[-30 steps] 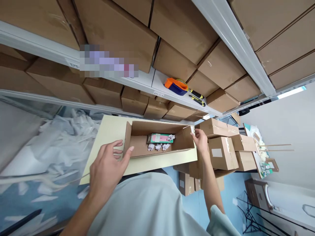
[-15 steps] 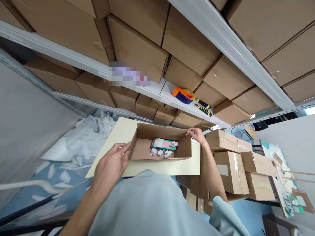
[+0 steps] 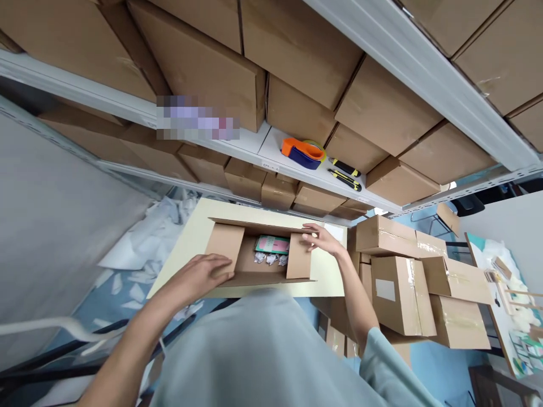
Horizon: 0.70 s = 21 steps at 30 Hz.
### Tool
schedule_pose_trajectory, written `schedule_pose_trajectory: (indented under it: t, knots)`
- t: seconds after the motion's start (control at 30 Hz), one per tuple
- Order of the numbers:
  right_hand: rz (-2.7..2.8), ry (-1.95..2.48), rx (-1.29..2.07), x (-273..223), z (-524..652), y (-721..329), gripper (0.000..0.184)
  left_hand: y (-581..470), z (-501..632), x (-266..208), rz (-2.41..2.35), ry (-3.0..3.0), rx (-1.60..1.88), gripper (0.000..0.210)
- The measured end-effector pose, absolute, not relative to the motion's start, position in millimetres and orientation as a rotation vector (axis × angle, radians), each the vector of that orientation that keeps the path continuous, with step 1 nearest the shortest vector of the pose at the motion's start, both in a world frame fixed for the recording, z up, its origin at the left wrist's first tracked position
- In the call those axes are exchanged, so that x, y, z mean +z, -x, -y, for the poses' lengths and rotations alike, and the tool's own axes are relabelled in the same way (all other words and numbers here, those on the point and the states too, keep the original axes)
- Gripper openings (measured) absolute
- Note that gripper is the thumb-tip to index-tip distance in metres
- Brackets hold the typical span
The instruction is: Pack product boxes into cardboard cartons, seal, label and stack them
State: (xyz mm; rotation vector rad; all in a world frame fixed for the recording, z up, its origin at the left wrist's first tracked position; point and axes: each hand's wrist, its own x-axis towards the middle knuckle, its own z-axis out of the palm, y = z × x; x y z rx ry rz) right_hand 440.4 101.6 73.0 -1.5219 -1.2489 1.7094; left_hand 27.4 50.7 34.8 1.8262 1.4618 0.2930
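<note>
An open cardboard box (image 3: 250, 260) stands on the pale yellow board. Its two short end flaps are folded inward, while the long flaps stick outward. Inside lie a pink and green flat package (image 3: 271, 244) and several crumpled paper wads (image 3: 271, 259). With fingers stretched out, my left hand (image 3: 199, 276) rests on the left end flap (image 3: 226, 242) near its front corner. My right hand (image 3: 322, 239) has its fingers apart and touches the right end flap (image 3: 299, 263) by the far corner. Part of the package is hidden under that flap.
A shelf (image 3: 250, 141) ahead holds an orange and blue tape dispenser (image 3: 302, 152), two yellow and black utility knives (image 3: 344, 178) and many boxes. Taped cartons (image 3: 399, 294) are stacked at the right. White paper scraps (image 3: 144, 237) lie on the floor at the left.
Both end flaps have come down inward over the box, with my hands moving along with them. The right flap now covers part of the package. The view has shifted slightly.
</note>
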Motion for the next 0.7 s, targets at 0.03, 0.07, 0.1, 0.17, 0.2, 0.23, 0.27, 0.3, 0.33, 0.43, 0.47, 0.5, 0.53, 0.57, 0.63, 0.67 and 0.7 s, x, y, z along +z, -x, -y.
schedule_pose_trajectory:
  t: [0.03,0.07,0.1,0.17,0.2,0.23,0.27,0.3,0.33,0.43,0.47,0.5,0.53,0.57,0.63,0.67,0.7]
  knots:
    - [1.233,1.523,1.682,68,-97,-437,0.062,-26,-50,33,-1.452,-1.803,0.278,0.054]
    - [1.221,1.527,1.652,65,-94,-435,0.06,-24,-49,32,-1.448,-1.772,0.273,0.06]
    - [1.213,1.531,1.625,63,-90,-433,0.058,-21,-47,33,-1.452,-1.734,0.279,0.067]
    - [1.228,1.536,1.566,61,-85,-434,0.056,-18,-45,35,-1.501,-1.651,0.32,0.084]
    - [1.252,1.541,1.519,61,-82,-435,0.055,-17,-45,38,-1.555,-1.609,0.356,0.096]
    - [1.288,1.549,1.454,62,-79,-437,0.055,-17,-46,40,-1.622,-1.571,0.405,0.107]
    - [1.334,1.56,1.377,63,-76,-440,0.053,-19,-47,43,-1.687,-1.548,0.467,0.116]
    - [1.386,1.573,1.295,64,-73,-442,0.051,-21,-48,46,-1.74,-1.55,0.541,0.122]
    - [1.437,1.585,1.219,64,-69,-443,0.048,-24,-50,49,-1.771,-1.585,0.624,0.122]
    - [1.542,1.604,1.114,64,-60,-445,0.036,-33,-57,53,-1.732,-1.818,0.844,0.087]
    - [1.55,1.611,1.116,63,-58,-445,0.033,-35,-59,53,-1.7,-1.893,0.887,0.068]
    - [1.552,1.62,1.126,62,-57,-444,0.029,-37,-60,51,-1.675,-1.944,0.921,0.053]
    - [1.558,1.63,1.131,60,-56,-442,0.026,-38,-62,48,-1.659,-1.97,0.947,0.044]
    - [1.57,1.645,1.128,58,-55,-441,0.022,-39,-63,44,-1.651,-1.977,0.961,0.04]
    - [1.618,1.689,1.115,53,-53,-437,0.017,-40,-66,35,-1.648,-1.964,0.941,0.039]
    - [1.643,1.709,1.117,51,-51,-435,0.018,-41,-68,31,-1.649,-1.955,0.908,0.038]
    - [1.659,1.723,1.128,48,-48,-434,0.02,-42,-70,27,-1.65,-1.95,0.868,0.037]
